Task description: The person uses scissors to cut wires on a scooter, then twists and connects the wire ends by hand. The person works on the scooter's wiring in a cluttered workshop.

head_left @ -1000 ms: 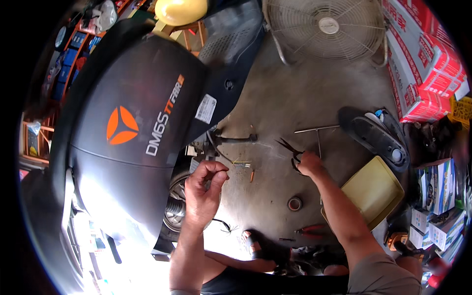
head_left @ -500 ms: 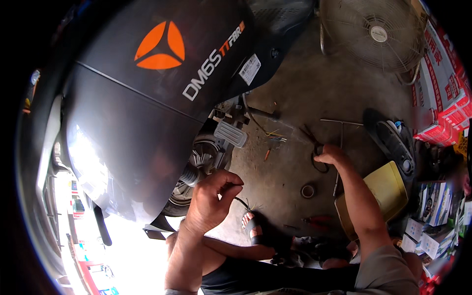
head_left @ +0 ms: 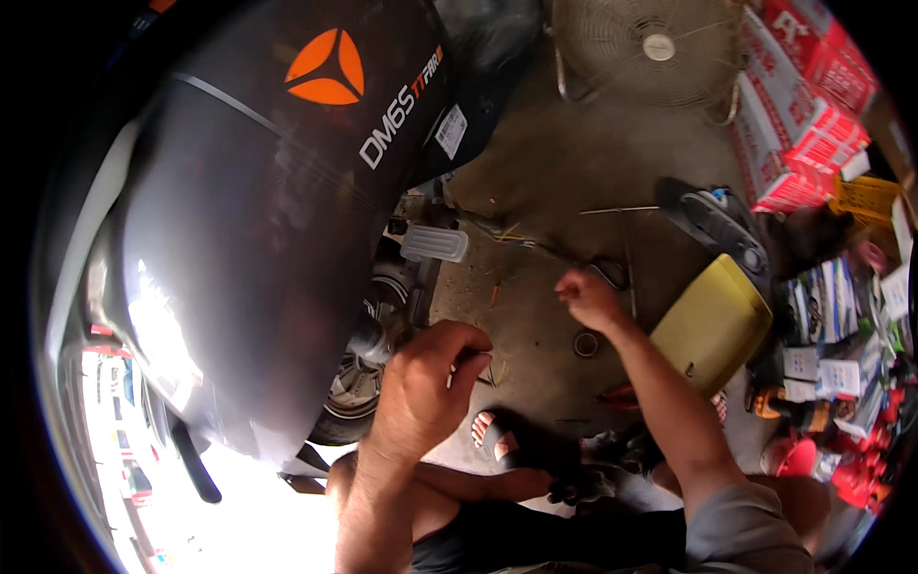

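Well apart, one left hand (head_left: 428, 383) is near one wheel (head_left: 358, 385) and one right hand (head_left: 590, 299) is beside one pair of dark scissors (head_left: 574, 259), though the view prevents telling whether either hand grips anything.

Floor (head_left: 516, 158) ahead gives passage; the dark bodywork (head_left: 258, 230) blocks left.

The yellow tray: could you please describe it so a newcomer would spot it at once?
Start at the large round fan, then go down to the person's right hand. The yellow tray lies to its lower right, next to the forearm. Shallow with a solid bottom, it differs from the openwork yellow crate beside the red-and-white boxes.
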Demonstrator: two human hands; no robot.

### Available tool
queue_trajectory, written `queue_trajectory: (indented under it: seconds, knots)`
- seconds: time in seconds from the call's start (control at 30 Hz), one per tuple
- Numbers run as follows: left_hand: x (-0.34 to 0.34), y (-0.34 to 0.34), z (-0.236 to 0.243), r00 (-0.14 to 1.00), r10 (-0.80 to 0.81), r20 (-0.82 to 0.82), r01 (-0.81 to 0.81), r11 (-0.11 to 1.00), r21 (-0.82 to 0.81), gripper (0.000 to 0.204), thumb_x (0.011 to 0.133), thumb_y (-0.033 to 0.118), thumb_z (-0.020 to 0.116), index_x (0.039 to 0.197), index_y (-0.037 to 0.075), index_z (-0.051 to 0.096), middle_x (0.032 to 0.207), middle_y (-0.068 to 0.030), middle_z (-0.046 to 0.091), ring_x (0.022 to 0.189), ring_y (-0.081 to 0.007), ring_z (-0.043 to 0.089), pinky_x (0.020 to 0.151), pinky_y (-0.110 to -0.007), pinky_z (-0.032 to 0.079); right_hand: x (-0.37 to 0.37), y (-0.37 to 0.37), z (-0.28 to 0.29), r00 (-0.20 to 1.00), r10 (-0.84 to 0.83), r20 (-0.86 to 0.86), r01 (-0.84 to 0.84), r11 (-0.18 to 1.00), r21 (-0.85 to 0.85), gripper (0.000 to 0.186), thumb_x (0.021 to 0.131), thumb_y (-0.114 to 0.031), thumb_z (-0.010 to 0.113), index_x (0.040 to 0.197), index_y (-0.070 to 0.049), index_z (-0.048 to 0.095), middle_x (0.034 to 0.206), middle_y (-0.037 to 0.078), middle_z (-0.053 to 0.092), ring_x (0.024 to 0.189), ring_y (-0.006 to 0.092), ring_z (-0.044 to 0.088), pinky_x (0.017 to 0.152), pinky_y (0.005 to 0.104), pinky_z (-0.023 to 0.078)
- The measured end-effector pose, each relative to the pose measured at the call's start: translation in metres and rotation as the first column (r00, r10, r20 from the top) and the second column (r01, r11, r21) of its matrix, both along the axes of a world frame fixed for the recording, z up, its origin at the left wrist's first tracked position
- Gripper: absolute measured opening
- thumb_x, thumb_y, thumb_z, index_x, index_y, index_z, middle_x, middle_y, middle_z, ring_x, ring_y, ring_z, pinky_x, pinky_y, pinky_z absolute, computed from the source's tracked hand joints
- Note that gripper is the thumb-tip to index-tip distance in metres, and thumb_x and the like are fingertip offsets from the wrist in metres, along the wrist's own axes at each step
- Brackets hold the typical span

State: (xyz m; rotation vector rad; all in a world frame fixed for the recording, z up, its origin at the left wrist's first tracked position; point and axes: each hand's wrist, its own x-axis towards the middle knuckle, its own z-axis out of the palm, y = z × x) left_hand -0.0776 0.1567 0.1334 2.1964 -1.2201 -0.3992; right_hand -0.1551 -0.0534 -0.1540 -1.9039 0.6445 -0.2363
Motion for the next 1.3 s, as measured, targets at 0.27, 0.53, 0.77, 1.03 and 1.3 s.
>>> queue_trajectory:
  seconds: [0.27, 0.53, 0.77, 1.03, 1.3]
  knots:
    - [-0.021, 0.058, -0.003, 0.996, 0.052, 0.077, -0.045, 0.995, -0.085, 0.010, 0.083, 0.001, 0.064, 0.093, 0.000, 0.063, 0.083, -0.0139, 0.068, 0.076, -0.0236, 0.067, 0.068, -0.032, 0.051, -0.037, 0.133, 0.029, 0.977, 0.137, 0.162, -0.210, 0.732, 0.648, 0.025, 0.076, 0.005, 0.058, 0.101, 0.003, 0.060, 0.086, 0.005, 0.060, 0.071, 0.0120, 0.057, 0.064, 0.0266, 0.049]
    - [-0.001, 0.085, -0.083, 0.988, 0.129, 0.084, -0.126, 0.991, -0.036, 0.014, 0.083, 0.007, 0.060, 0.095, 0.002, 0.065, 0.087, -0.0169, 0.069, 0.086, -0.0296, 0.069, 0.077, -0.037, 0.053, -0.043, 0.199, 0.092, 0.919, -0.235, 0.318, -0.056, 0.718, 0.694, 0.032, 0.080, -0.002, 0.069, 0.109, -0.001, 0.056, 0.093, 0.005, 0.056, 0.077, 0.0115, 0.056, 0.065, 0.0267, 0.048]
    - [-0.001, 0.063, -0.122, 0.993, 0.064, -0.098, -0.062, 0.998, 0.020, 0.019, 0.086, 0.008, 0.055, 0.102, 0.004, 0.064, 0.090, -0.0166, 0.070, 0.089, -0.0296, 0.069, 0.078, -0.037, 0.054, -0.015, 0.194, 0.068, 0.866, -0.383, 0.322, 0.173, 0.833, 0.526, 0.024, 0.083, -0.005, 0.069, 0.103, -0.002, 0.057, 0.079, 0.002, 0.060, 0.065, 0.0097, 0.056, 0.055, 0.0245, 0.046]
    - [-0.002, 0.052, -0.125, 0.974, 0.110, -0.196, -0.104, 0.994, 0.043, 0.018, 0.084, 0.008, 0.058, 0.100, 0.002, 0.063, 0.088, -0.0143, 0.070, 0.085, -0.0266, 0.070, 0.075, -0.035, 0.054, -0.015, 0.187, 0.084, 0.816, -0.474, 0.331, -0.027, 0.541, 0.840, 0.010, 0.093, -0.015, 0.062, 0.091, -0.006, 0.057, 0.075, 0.002, 0.062, 0.062, 0.0100, 0.057, 0.055, 0.0250, 0.046]
    - [-0.014, 0.041, -0.132, 0.958, 0.188, -0.215, -0.200, 0.979, -0.032, 0.016, 0.083, 0.010, 0.063, 0.095, 0.001, 0.065, 0.084, -0.0118, 0.070, 0.079, -0.0206, 0.069, 0.073, -0.032, 0.053, -0.022, 0.182, 0.077, 0.768, -0.594, 0.240, -0.144, 0.205, 0.968, 0.013, 0.093, -0.016, 0.061, 0.085, -0.007, 0.057, 0.078, 0.005, 0.064, 0.067, 0.0149, 0.062, 0.060, 0.0269, 0.050]
